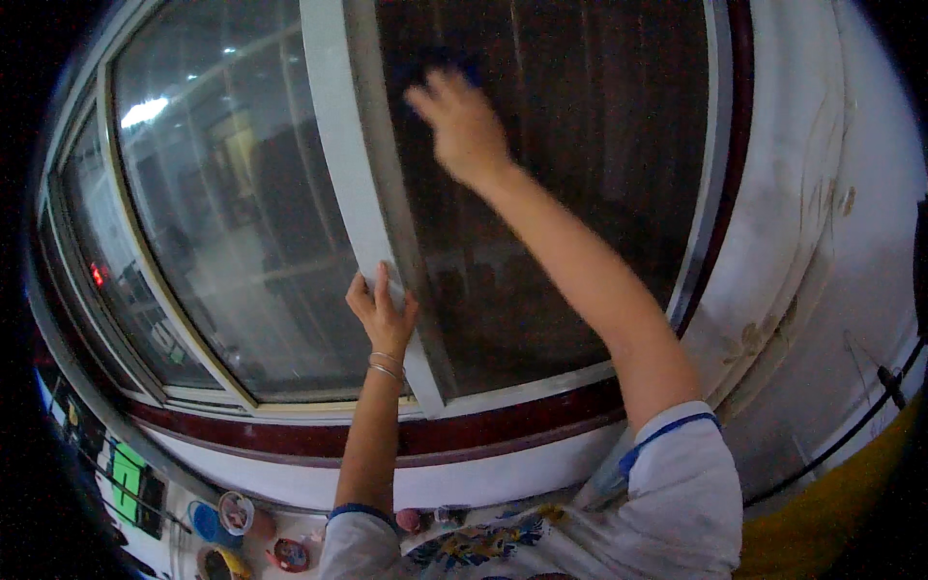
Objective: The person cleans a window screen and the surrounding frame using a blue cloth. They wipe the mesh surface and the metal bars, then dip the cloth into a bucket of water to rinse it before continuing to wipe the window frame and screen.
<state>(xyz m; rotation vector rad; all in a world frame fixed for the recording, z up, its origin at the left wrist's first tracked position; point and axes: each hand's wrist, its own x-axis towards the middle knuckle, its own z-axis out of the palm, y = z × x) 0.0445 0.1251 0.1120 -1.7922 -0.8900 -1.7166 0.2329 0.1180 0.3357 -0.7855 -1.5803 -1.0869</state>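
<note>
Steady the white metal window stile (pixel 338 145) with splayed left hand (pixel 385 314); I cannot tell what the blurred right hand (pixel 468 132) grips

The scene is viewed through the left of two wide fisheye cameras worn side by side on the head. The window (pixel 360 193) is faced from near, with its lower edge bent by the lens and its right edge curved beside the wall (pixel 783 193). The arms (pixel 580 271) and shirt (pixel 667 493) are seen from the person's own side. Below the window's lower edge, toward its left corner, a blue container (pixel 202 520) is looked down upon.
</note>
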